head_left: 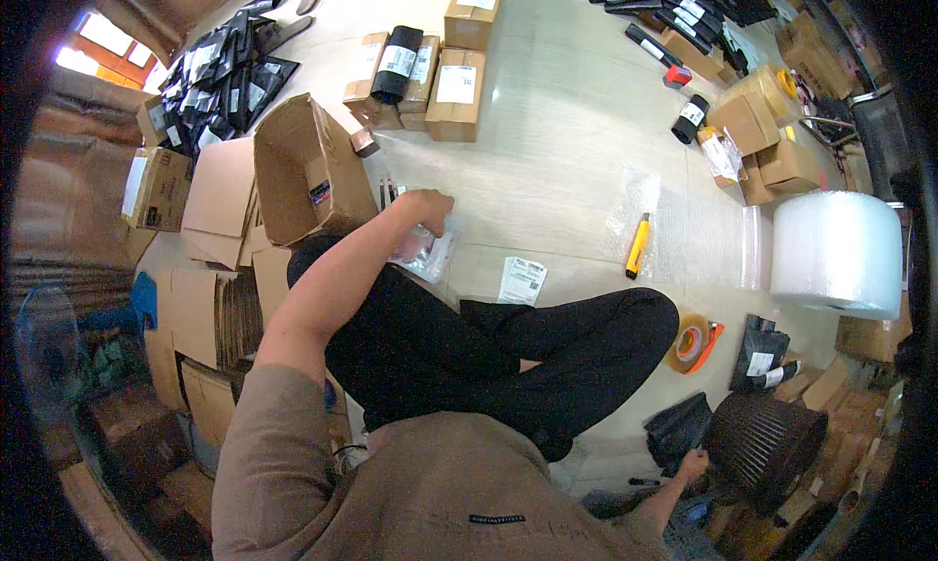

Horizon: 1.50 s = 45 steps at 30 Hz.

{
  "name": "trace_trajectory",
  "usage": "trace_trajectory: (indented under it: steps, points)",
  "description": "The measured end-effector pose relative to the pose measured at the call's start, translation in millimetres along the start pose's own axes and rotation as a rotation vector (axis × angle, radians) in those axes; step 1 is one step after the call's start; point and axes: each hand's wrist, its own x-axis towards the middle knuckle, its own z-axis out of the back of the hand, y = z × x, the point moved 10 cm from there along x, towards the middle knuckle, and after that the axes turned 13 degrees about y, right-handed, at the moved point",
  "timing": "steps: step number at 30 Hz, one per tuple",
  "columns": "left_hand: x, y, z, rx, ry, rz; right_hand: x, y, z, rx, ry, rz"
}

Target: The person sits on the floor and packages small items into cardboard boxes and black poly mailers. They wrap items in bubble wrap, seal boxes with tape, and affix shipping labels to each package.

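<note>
My left hand point(431, 209), its fingers curled down, is over a clear plastic packet point(429, 257) on the floor beside my knee; whether it grips the packet is hidden. Off to my right side, my right hand point(692, 466) pinches the lower edge of a black plastic mailing bag point(676, 430), next to a dark slatted basket point(766, 444). Printed labels point(522, 281) lie in front of my crossed legs. A yellow utility knife point(638, 246) rests on a sheet of bubble wrap point(678, 231). By my right knee is a tape roll in an orange dispenser point(696, 343).
An open cardboard box point(352, 187) stands at left, near flattened cardboard point(216, 187) and a pile of black parcels point(227, 77). Labelled boxes point(454, 95) stand ahead. At right are a large bubble wrap roll point(837, 253), more cartons point(788, 165) and black parcels point(685, 11).
</note>
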Motion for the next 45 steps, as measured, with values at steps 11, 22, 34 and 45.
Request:
trace_trajectory:
  steps: [11, 22, 34, 45]
  points:
    - [-21.7, 10.5, 52.7, -0.24, -0.317, 0.003, -122.1, 324.9, 227.1, 0.757, -0.289, 0.787]
    - [-44.5, 80.1, 58.3, -0.329, -0.612, 0.359, -435.3, 736.8, -19.5, 0.071, 0.577, 1.535]
    - [-46.2, 66.9, 83.6, -0.504, -0.847, 0.104, -406.1, 729.7, -53.5, 0.267, 0.933, 1.337]
    - [20.8, -118.0, 109.2, -0.588, -0.816, -0.278, -349.5, 721.2, -70.6, 1.113, 1.257, 0.648]
